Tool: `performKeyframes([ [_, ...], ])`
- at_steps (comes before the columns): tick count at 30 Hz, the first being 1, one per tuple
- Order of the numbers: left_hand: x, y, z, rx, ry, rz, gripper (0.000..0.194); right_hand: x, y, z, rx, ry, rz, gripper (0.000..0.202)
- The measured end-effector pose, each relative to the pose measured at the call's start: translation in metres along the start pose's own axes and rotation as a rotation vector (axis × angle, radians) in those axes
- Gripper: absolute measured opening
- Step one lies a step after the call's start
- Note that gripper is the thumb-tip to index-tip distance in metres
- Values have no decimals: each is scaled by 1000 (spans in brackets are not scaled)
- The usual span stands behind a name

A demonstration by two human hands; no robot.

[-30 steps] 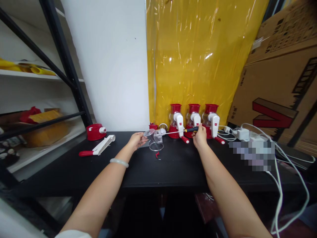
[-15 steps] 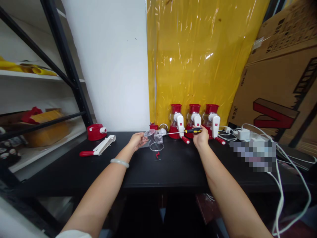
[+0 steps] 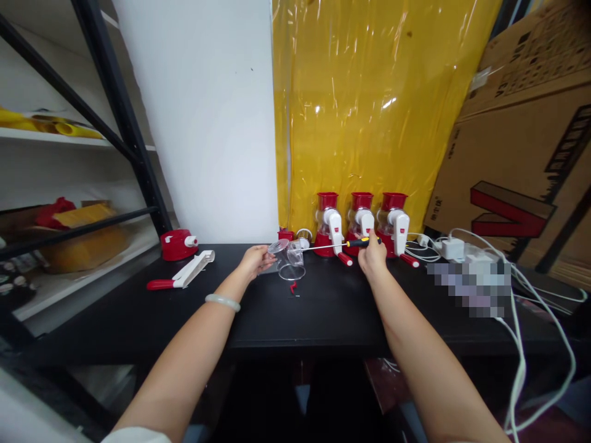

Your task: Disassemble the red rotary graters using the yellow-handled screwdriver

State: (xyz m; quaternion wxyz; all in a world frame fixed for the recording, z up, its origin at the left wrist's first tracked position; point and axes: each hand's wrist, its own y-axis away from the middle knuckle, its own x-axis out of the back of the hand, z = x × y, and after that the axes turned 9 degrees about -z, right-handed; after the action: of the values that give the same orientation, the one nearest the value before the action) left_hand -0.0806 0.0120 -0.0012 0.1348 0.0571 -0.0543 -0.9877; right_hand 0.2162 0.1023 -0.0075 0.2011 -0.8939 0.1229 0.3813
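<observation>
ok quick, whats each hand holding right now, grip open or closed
Left hand: closed on the clear plastic part.
Right hand: closed around the handle of the screwdriver.

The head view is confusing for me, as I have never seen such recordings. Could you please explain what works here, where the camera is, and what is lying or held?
What works here is a person's two bare hands. The camera is worn on the head and looks forward and down, so both arms enter from below. The left hand holds a clear plastic part. The right hand grips a screwdriver, its shaft pointing toward that part. On the black table, three red-and-white crank grinders stand beyond the right hand. Toward the left are a red base and a white crank arm with a red handle. A small red piece lies near the middle.
</observation>
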Motion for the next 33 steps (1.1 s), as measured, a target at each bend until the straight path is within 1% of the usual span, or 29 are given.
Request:
performKeyframes([
  [3, 0, 0, 0, -3, 2, 3, 9, 2, -1, 0, -9, -10, -14, 40],
  [7, 0, 1, 0, -5, 3, -1, 5, 7, -2, -2, -6, -30, -43, 35],
  [11, 0, 2, 1, 0, 0, 3, 3, 8, -1, -3, -21, 0, -66, 34],
  [17, 1, 1, 0, -7, -8, -12, 11, 8, -3, -1, -24, 64, -41, 30],
  [19, 1, 1, 0, -5, -9, -5, 13, 8, -3, 0, -33, 61, -51, 28],
  [22, 1, 1, 0, -5, -9, -1, 12, 7, -4, -2, -92, -26, -71, 18],
  [25, 0, 2, 1, -3, -9, -7, 8, 5, -4, -6, -157, -132, -32, 2],
  [27, -1, 3, 2, 1, -9, -8, 6, 3, -4, -7, -165, -181, 12, 6],
  [29, -1, 3, 2, 2, -8, -5, 5, 1, -3, -6, -135, -198, 39, 6],
  [33, -1, 2, 2, 3, -8, -9, 5, -1, -1, -5, -62, -141, 25, 16],
])
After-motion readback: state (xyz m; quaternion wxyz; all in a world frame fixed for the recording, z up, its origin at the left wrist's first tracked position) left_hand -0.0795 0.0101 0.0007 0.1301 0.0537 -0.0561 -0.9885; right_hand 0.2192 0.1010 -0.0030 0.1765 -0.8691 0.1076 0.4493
